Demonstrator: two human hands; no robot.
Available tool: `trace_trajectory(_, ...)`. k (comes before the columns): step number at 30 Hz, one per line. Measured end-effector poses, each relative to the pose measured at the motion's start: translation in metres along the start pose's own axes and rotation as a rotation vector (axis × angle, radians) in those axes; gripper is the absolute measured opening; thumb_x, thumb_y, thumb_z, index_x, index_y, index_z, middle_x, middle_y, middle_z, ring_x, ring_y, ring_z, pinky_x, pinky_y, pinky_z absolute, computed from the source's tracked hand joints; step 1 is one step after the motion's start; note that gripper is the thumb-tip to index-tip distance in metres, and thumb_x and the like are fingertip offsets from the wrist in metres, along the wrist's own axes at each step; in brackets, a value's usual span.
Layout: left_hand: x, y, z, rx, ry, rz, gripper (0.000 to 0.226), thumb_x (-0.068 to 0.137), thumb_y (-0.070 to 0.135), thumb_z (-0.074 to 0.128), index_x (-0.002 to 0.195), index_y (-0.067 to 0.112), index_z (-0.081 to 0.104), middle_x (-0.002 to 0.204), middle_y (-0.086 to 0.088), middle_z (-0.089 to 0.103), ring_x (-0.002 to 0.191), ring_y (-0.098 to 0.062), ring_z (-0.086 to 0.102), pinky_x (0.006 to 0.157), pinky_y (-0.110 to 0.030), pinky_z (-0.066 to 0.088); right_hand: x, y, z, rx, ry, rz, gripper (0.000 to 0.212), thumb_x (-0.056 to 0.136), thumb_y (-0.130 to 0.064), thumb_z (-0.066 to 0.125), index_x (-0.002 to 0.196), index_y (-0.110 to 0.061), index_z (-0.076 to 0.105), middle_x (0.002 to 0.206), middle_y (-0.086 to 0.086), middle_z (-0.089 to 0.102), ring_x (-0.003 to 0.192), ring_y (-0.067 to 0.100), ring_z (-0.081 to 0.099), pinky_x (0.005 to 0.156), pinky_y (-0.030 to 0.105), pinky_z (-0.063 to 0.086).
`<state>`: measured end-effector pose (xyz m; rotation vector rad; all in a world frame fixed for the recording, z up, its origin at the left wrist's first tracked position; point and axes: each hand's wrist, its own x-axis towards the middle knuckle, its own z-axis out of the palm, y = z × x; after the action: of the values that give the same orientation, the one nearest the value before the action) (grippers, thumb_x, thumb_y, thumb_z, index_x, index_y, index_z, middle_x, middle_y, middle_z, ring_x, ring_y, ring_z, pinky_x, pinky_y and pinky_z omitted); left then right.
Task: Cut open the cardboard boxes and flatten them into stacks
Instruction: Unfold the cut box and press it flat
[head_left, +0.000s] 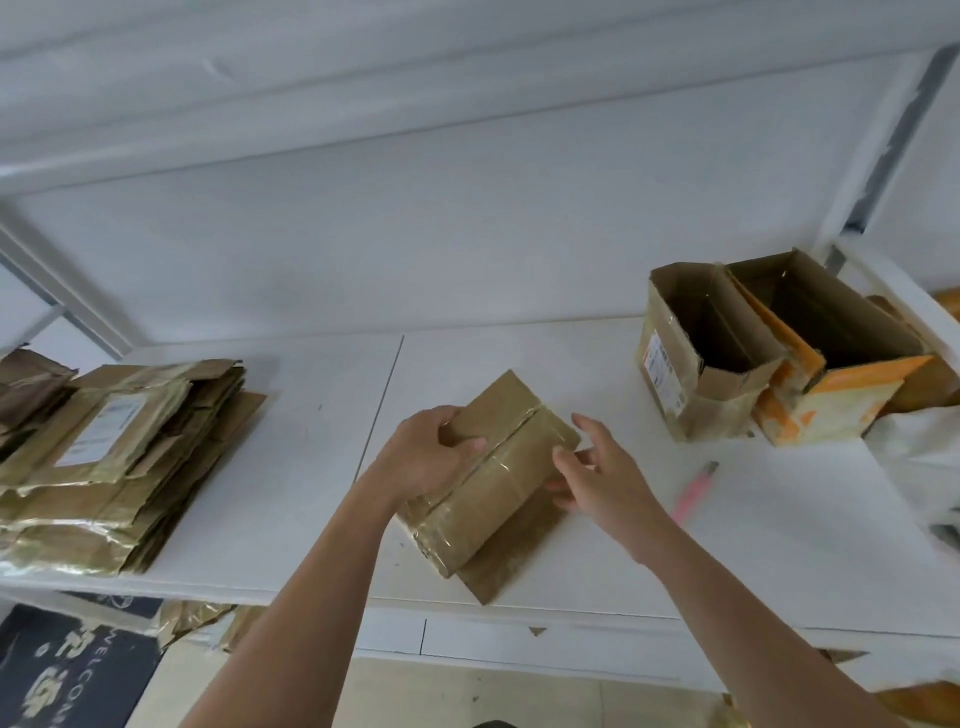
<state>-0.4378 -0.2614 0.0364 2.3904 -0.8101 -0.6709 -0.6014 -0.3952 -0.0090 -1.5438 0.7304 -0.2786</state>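
I see both bare forearms reaching forward and converging toward the middle. My left hand (428, 452) has its fingers curled in a grip, thumb on top. My right hand (597, 475) is relaxed, fingers spread and nearly straight.

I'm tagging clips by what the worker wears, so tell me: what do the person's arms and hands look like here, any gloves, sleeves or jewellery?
Both arms are bare as far up as the head view shows; no sleeve edge appears. The left hand and the right hand wear no gloves. No watch, bracelet or ring is visible on either wrist or on the fingers that show. No markings or bandages show on the forearms.
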Motion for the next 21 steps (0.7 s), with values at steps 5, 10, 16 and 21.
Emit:
trace_trajectory(5,-0.002,0.001,-0.004,-0.054,0.335,0.029,0.029,0.083,0.034,0.074,0.110,0.034,0.065,0.083,0.020,0.064,0.077,0.002,0.059,0.063,-0.018,0.042,0.012,-0.028,0.021,-0.265,0.092,-0.185,0.068,0.092,-0.024,0.061,0.150,-0.019,0.026,0.100,-0.005,0.060,0.096,0.017,0.064,0.088,0.036,0.054)
trace_trajectory(10,-0.007,0.001,0.009,-0.256,0.402,0.034,0.052,0.082,0.031,0.077,0.130,0.037,0.057,0.098,0.021,0.067,0.088,-0.001,0.066,0.074,-0.020,0.049,0.028,-0.047,0.023,-0.409,0.162,-0.375,0.071,0.090,-0.031,0.064,0.150,-0.029,0.026,0.100,-0.008,0.065,0.083,0.012,0.065,0.083,0.035,0.052)
trace_trajectory(16,-0.005,0.009,0.034,-0.156,0.487,0.072,0.059,0.087,0.034,0.071,0.141,0.036,0.047,0.093,0.013,0.069,0.089,-0.016,0.066,0.080,-0.028,0.048,0.039,-0.032,0.021,-0.487,0.216,-0.404,0.083,0.082,-0.035,0.075,0.149,-0.025,0.026,0.122,-0.005,0.061,0.105,0.018,0.061,0.077,0.021,0.035)
trace_trajectory(21,0.007,0.008,0.032,-0.144,0.447,0.108,0.049,0.085,0.036,0.073,0.131,0.039,0.057,0.065,0.017,0.062,0.067,-0.013,0.065,0.072,-0.031,0.051,0.046,-0.024,0.022,-0.483,0.262,-0.413,0.096,0.076,-0.045,0.079,0.151,-0.025,0.022,0.132,-0.004,0.057,0.115,0.016,0.058,0.085,0.027,0.042)
